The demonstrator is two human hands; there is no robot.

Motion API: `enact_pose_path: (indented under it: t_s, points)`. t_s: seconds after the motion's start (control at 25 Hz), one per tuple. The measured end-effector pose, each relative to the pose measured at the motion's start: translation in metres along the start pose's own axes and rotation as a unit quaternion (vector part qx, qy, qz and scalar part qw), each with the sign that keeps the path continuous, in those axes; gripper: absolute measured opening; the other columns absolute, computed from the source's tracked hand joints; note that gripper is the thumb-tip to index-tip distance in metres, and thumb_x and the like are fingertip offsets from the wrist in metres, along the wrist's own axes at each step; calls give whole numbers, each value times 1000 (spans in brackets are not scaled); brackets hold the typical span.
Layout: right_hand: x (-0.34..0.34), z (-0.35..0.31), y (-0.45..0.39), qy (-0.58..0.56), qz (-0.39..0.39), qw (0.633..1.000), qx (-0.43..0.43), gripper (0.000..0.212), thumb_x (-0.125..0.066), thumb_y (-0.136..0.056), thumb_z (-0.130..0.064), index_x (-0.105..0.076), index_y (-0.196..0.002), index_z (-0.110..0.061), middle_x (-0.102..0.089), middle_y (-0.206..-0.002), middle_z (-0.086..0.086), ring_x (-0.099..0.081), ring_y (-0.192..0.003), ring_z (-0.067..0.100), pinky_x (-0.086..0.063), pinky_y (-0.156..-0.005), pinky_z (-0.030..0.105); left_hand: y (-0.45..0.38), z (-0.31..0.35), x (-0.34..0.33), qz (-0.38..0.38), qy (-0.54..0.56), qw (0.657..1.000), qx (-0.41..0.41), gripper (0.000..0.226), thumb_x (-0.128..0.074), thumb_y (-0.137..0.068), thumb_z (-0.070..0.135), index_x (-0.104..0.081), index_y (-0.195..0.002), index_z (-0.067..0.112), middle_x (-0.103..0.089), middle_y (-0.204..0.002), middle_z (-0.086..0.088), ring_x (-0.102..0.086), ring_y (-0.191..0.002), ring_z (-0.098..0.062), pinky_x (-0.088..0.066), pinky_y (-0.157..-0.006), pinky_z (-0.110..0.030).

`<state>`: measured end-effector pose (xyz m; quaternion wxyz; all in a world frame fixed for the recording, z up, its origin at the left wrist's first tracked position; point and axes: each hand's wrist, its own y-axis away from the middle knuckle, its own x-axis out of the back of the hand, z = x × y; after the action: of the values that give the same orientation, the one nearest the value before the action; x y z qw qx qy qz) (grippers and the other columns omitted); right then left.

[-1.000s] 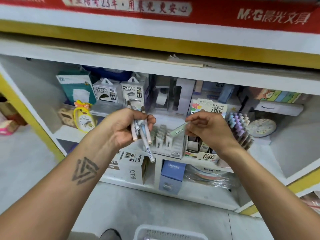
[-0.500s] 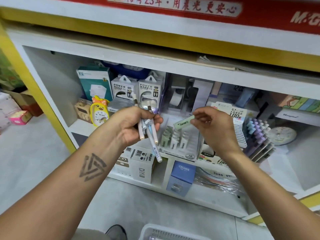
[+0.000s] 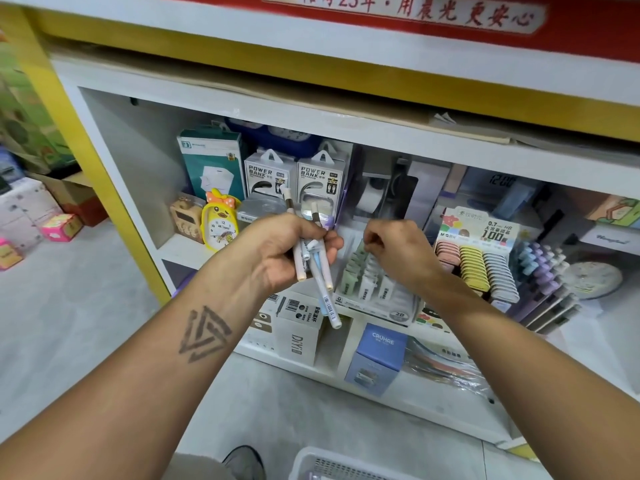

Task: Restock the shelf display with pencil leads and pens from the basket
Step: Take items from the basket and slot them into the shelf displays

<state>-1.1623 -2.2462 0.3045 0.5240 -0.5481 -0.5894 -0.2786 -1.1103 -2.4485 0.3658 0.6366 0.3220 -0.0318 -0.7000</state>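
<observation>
Head view: left hand (image 3: 277, 251) grips a bundle of pens (image 3: 313, 268), fingers clenched round them, tips pointing down in front of the shelf (image 3: 180, 249); right hand (image 3: 401, 252) sits over the pencil-lead display tray (image 3: 374, 289), fingers curled at a pale green lead case (image 3: 360, 249) in the left rows, cannot tell whether pinched or just touched; 0.7 HB lead rack (image 3: 481, 258) just right of the tray; white basket (image 3: 332, 465) on the floor at bottom edge; yellow duck clock (image 3: 220, 225) left of the pens.
</observation>
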Motion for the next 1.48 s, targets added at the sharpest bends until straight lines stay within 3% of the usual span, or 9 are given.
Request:
enact_pose_path:
  t_s: [0.16,0.44,0.6,0.68,0.76,1.04,1.16,1.28,1.48]
  points:
    - [4,-3,-1,-11,-10,1000,16,13,-67,-93,-11,-72,-104,-14,-72,-96,4,-67,-88,21,-56,-84,39,2,1,-2,11,7,1000,7,26,-44,-93,-13,-59,-79,3,-66,-77,-19,-68,-76,-27,-54,-75,-40]
    - [2,-5,-11,72,-111,991,27,30,-58,-94,-4,-73,-116,-17,-69,-117,2,-62,-109,22,-50,-97,34,1,0,-5,-18,-1,999,30,15,-46,-95,-9,-61,-97,-9,-71,-78,-19,-71,-75,-26,-59,-69,-37]
    - [24,-7,7,-90,-24,995,-26,26,-61,-95,-11,-72,-117,-21,-69,-116,-7,-62,-99,1,-49,-88,17,2,-4,-18,-69,2,997,40,17,-46,-95,-8,-62,-97,-10,-74,-84,-22,-74,-73,-27,-59,-74,-40]
    - [44,-8,25,-308,3,947,-92,19,-66,-95,-18,-75,-111,-22,-75,-103,-9,-67,-87,-1,-53,-83,17,2,-8,-28,-97,-2,994,47,16,-47,-94,-9,-63,-98,-10,-73,-90,-24,-75,-76,-28,-59,-74,-40]
    - [65,-7,46,-475,2,868,-146,15,-68,-93,-22,-76,-105,-17,-77,-95,0,-70,-82,14,-57,-80,32,3,-17,-46,-131,-20,989,62,17,-49,-93,-9,-63,-102,-9,-73,-96,-25,-75,-81,-30,-60,-73,-40]
    - [105,46,110,-572,58,775,-261,15,-75,-84,-7,-74,-98,-5,-74,-88,13,-64,-78,27,-55,-70,35,2,-67,-123,-227,-60,964,125,20,-50,-90,-11,-64,-104,-7,-72,-99,-28,-74,-86,-35,-62,-72,-43]
    - [119,71,128,-561,78,780,-267,6,-75,-84,-6,-75,-89,-9,-73,-79,8,-65,-67,20,-54,-59,30,-2,-86,-152,-258,-61,954,138,20,-53,-88,-11,-68,-100,-7,-70,-103,-30,-72,-92,-39,-61,-76,-47]
    - [138,98,142,-533,190,777,-274,12,-68,-87,3,-73,-81,-7,-69,-68,6,-58,-55,15,-48,-52,25,-6,-100,-173,-264,-57,951,151,22,-56,-81,-7,-69,-99,-7,-71,-102,-29,-73,-87,-38,-58,-79,-51]
    - [162,149,166,-348,320,837,-276,12,-70,-88,1,-68,-100,3,-63,-67,9,-58,-55,14,-52,-59,31,-21,-112,-186,-190,-59,969,148,14,-55,-91,-5,-59,-104,-2,-64,-76,-16,-63,-55,-18,-53,-48,-21]
